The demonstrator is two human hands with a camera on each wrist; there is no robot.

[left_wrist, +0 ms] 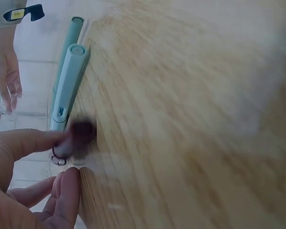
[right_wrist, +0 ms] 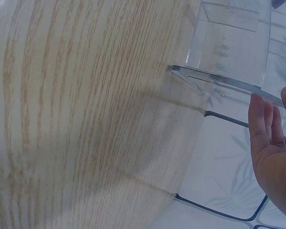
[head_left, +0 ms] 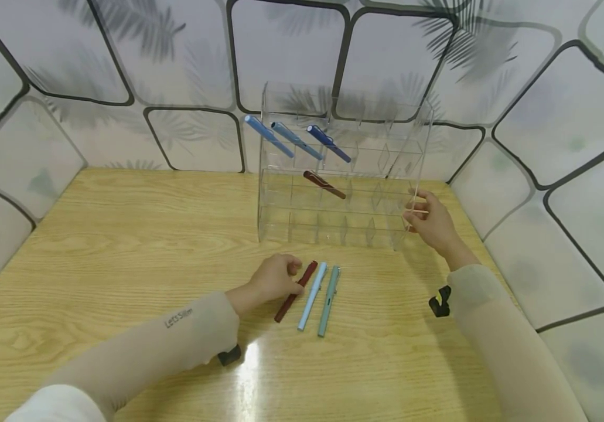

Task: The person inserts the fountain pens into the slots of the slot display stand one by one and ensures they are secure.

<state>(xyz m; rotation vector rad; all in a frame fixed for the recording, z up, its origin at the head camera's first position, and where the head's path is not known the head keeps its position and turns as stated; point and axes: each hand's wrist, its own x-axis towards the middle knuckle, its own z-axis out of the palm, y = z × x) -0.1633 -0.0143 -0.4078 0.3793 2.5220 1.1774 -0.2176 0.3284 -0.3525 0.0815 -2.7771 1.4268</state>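
My left hand is at a dark red pen on the table, thumb and fingers on either side of it. In the left wrist view that pen is blurred, with the thumb against it. Beside it lie a light blue pen and a grey-green pen, roughly parallel. My right hand holds the right side panel of a clear display rack; in the right wrist view the thumb and fingers straddle the panel edge.
Across the rack's upper tier lean a blue pen, a steel-blue pen and a dark blue pen. A brown pen sits one tier lower. Patterned cloth walls enclose the wooden table at the back and sides.
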